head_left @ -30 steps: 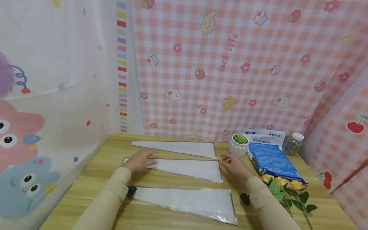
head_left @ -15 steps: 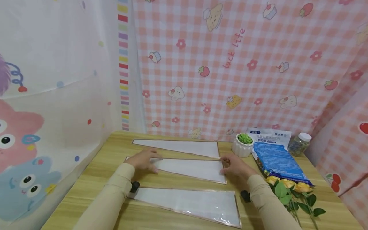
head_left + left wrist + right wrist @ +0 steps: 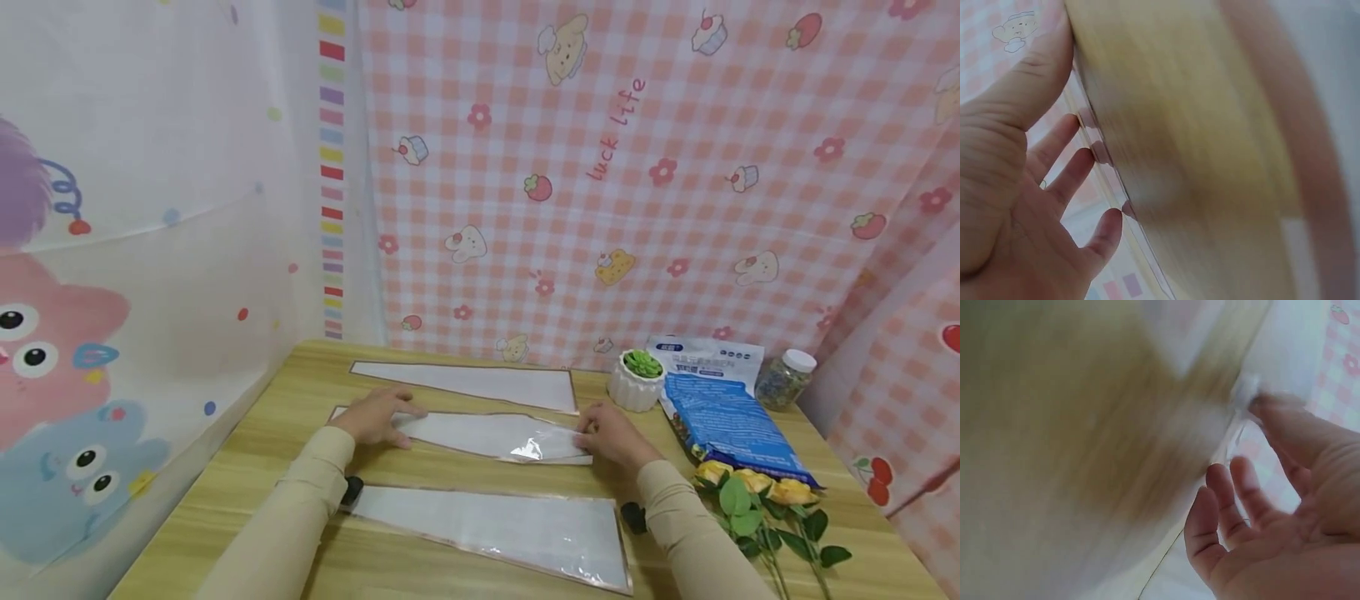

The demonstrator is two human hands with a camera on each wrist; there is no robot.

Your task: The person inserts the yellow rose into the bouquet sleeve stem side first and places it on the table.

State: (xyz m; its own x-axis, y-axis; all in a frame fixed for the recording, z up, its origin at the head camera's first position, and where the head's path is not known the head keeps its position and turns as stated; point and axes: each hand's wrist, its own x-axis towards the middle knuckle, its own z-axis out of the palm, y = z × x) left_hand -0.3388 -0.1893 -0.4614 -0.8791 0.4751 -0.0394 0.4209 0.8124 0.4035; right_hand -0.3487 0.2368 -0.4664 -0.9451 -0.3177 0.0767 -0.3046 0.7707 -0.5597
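Note:
Three tapered white plastic flower sleeves with brown edging lie one behind another in the head view: a near sleeve (image 3: 495,529), a middle sleeve (image 3: 472,433) and a far sleeve (image 3: 487,385). My right hand (image 3: 613,433) pinches the wide right end of the middle sleeve, which is raised and creased there, catching the light. Over the narrow left end of that same sleeve rests my left hand (image 3: 378,415), with its fingers extended. In the left wrist view the fingertips (image 3: 1107,234) meet the tabletop edge-on. Blur in the right wrist view hides much of the pinched plastic.
At the back right stand a white pot (image 3: 636,385) with a green succulent, a blue and white pouch (image 3: 723,417) and a lidded jar (image 3: 783,382). Several yellow roses (image 3: 753,483) lie beside my right forearm. Printed cloth (image 3: 510,150) hangs behind the wooden table (image 3: 247,475).
My right hand has moved in from beside the middle sleeve and taken hold of its right end, which has lifted and bent. My left hand has stayed nearly in place. The view has shifted slightly.

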